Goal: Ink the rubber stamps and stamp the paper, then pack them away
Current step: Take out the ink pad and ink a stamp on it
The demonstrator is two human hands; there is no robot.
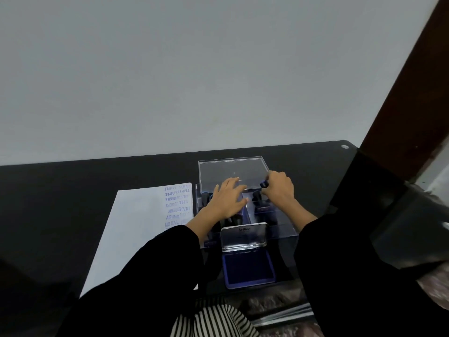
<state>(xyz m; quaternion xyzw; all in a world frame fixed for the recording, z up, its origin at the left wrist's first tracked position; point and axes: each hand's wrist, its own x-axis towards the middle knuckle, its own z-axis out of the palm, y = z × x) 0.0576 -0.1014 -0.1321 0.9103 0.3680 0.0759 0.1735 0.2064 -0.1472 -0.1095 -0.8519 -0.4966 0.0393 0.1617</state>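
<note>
Head view (only one). Landmark: clear box, mid-table, its lid tipped up at the back.

L hand lies over the box's left compartments, fingers spread & fairly straight, gripping nothing. Can't tell if it touches the stamps below. R hand is at the box's back-right corner, fingers curled round a dark-blue stamp, just in front of the lid. Another stamp stands in the box just beside it. Paper lies left of the box, blue prints down the edge nearest it. Ink pad sits just in front of the box, open, pad lid propped up at the box's front wall.

Prob. the pack-away stage. Risks:
- inked stamp face brushing R fingers or the clear wall → smears.
- R hand so near the raised lid; a nudge could drop it shut on both hands.
- stamp set down on its standing neighbour → tips, won't seat.
- sleeves pass over the open pad on the way back → ink on cloth.

Room: table is bare left of the paper & behind the box, up to the wall. Right of the box is tight, w/ a dark bulky shape close by. In front of the box, the pad takes the space to the table's near edge.
</note>
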